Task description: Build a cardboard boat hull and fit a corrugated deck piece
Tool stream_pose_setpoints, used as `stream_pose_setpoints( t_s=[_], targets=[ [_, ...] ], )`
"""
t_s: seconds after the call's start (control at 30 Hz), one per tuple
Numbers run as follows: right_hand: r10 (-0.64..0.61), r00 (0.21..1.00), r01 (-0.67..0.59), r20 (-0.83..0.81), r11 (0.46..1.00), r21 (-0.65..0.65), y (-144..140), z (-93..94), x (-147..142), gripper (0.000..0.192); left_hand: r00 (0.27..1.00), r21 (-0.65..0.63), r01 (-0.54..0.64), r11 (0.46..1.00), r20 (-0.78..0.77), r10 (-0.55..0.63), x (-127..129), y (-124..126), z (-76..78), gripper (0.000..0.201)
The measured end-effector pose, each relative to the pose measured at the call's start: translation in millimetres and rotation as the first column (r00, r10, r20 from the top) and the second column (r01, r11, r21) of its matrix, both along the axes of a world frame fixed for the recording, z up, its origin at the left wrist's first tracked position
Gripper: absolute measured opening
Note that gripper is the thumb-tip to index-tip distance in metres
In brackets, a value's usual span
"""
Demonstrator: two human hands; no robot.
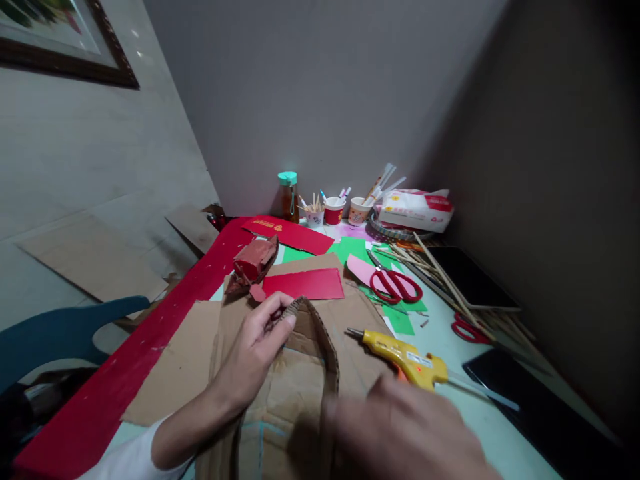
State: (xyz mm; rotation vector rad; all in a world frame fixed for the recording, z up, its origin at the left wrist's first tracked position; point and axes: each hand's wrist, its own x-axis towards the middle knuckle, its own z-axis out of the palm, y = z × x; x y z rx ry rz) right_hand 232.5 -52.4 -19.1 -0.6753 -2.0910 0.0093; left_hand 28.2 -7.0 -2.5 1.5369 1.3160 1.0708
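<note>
In front of me stands a cardboard piece (293,380) with a curved upright rim and blue marker lines on its inner face. My left hand (255,350) pinches the top left of its rim between thumb and fingers. Smeared by motion, my right hand (405,427) is beside the right wall of the piece; its fingers cannot be made out. Just beyond that hand lies a yellow glue gun (407,357), nozzle to the left, with a clear glue stick out of its back. The hand partly covers the gun's trigger side.
Scissors with red handles (395,285) lie on pink and green paper. Behind my left hand are red card (305,285) and a brown-red model (255,260). Paper cups (335,211), a bottle (289,197) and tissues (414,211) line the wall. Wooden sticks (445,277) and a black tablet (470,277) lie right.
</note>
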Motion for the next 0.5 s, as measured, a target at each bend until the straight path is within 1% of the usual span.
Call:
stream_pose_setpoints(
  t_s=[0.03,0.07,0.1,0.13,0.17,0.2,0.23,0.27,0.3,0.33,0.5],
  targets=[
    [-0.053,0.996,0.049,-0.068,0.997,-0.058,3.7,6.0,2.0,0.015,0.999,0.006,0.030,1.000,-0.035,-0.030,2.9,-3.5,-0.6,0.018],
    [-0.130,0.984,0.112,-0.118,0.983,-0.146,7.5,11.4,3.5,0.017,0.996,0.014,0.061,0.998,-0.072,-0.060,6.0,-7.1,-1.5,0.017],
    [-0.193,0.972,0.148,-0.136,0.947,-0.286,11.1,15.8,4.4,0.015,0.990,0.023,0.092,0.995,-0.106,-0.089,9.4,-10.6,-2.8,0.017],
    [-0.216,0.967,0.143,-0.138,0.900,-0.413,14.2,19.0,4.6,0.015,0.983,0.032,0.124,0.992,-0.137,-0.118,12.9,-13.9,-4.6,0.017],
    [-0.224,0.967,0.125,-0.124,0.837,-0.533,16.5,20.9,4.0,0.012,0.976,0.041,0.148,0.988,-0.167,-0.139,16.4,-16.8,-6.7,0.017],
    [-0.212,0.972,0.101,-0.106,0.775,-0.624,17.9,21.6,2.7,0.011,0.970,0.060,0.163,0.985,-0.190,-0.149,19.9,-19.3,-9.0,0.016],
    [-0.196,0.977,0.085,-0.089,0.731,-0.677,18.5,21.4,0.9,0.012,0.966,0.082,0.174,0.981,-0.207,-0.154,23.3,-21.3,-11.3,0.015],
    [-0.190,0.979,0.083,-0.075,0.706,-0.704,18.4,20.5,-1.3,0.013,0.963,0.106,0.180,0.978,-0.220,-0.153,26.6,-23.0,-13.4,0.014],
    [-0.200,0.977,0.092,-0.070,0.697,-0.711,17.7,19.2,-3.7,0.013,0.962,0.134,0.182,0.974,-0.229,-0.148,29.8,-24.2,-15.2,0.014],
    [-0.217,0.973,0.102,-0.074,0.700,-0.707,16.7,17.6,-6.0,0.013,0.963,0.169,0.178,0.969,-0.232,-0.136,32.7,-25.2,-16.5,0.015],
    [-0.268,0.956,0.126,-0.122,0.747,-0.653,11.5,7.6,-14.7,0.011,0.972,0.344,0.135,0.929,-0.228,-0.056,43.1,-28.1,-19.0,0.020]
  ],
)
